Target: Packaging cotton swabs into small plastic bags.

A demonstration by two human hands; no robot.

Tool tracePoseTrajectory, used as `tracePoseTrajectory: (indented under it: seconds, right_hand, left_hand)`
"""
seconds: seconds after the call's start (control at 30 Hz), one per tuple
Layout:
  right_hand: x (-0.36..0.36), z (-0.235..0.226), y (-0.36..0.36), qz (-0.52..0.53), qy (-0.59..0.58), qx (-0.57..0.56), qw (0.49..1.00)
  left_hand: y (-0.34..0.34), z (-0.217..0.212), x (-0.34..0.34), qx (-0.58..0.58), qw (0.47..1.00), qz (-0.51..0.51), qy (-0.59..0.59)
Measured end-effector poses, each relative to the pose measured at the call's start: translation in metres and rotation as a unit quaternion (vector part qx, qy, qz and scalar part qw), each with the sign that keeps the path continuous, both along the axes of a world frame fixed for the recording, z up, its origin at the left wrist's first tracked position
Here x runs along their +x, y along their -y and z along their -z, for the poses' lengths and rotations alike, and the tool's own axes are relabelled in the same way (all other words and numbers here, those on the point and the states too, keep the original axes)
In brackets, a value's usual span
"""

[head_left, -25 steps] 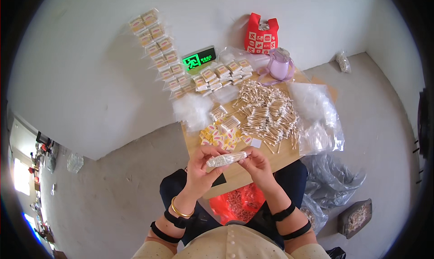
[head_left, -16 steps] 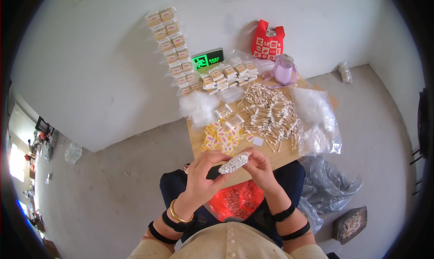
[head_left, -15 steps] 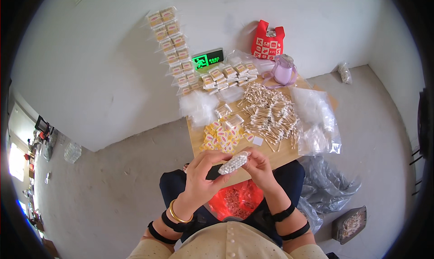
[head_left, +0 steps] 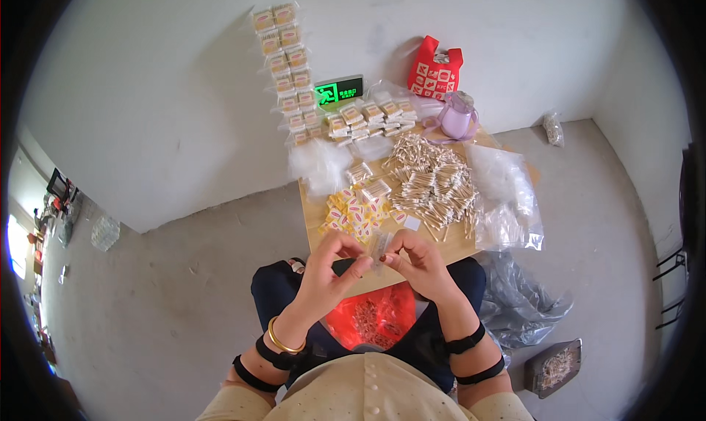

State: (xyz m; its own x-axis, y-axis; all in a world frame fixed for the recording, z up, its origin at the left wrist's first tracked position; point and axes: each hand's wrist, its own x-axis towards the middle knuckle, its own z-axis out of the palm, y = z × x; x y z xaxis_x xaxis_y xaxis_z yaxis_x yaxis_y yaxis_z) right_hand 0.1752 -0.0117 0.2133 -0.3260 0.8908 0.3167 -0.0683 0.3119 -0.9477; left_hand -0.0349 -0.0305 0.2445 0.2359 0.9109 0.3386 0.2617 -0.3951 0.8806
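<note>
Clear plastic packet (head_left: 379,250) pinched by 2 hands (head_left: 332,266); yellow-white printed labels (head_left: 356,215) just beyond; green-lettered sign (head_left: 339,91) farther back.

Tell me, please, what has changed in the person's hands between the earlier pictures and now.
The left hand and right hand have drawn closer together, and the white swab tips no longer face the camera; clear plastic now shows between the hands. Neither hand has visibly let go. The loose swab pile and yellow labels look unchanged.
</note>
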Motion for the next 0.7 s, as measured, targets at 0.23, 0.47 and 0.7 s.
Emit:
tracePoseTrajectory:
  seconds: [0.23,0.47,0.7]
  right_hand:
    - [-0.010,-0.026,0.006,-0.044,0.116,0.048,0.991]
    - [-0.015,-0.013,0.000,-0.102,0.083,-0.034,0.991]
    - [-0.006,0.014,-0.011,-0.135,-0.102,-0.123,0.978]
  left_hand:
    - [0.001,-0.003,-0.008,-0.107,0.989,0.101,0.017]
    - [-0.005,0.011,-0.018,-0.083,0.990,0.113,0.015]
    - [-0.014,0.027,-0.028,0.093,0.995,0.039,0.001]
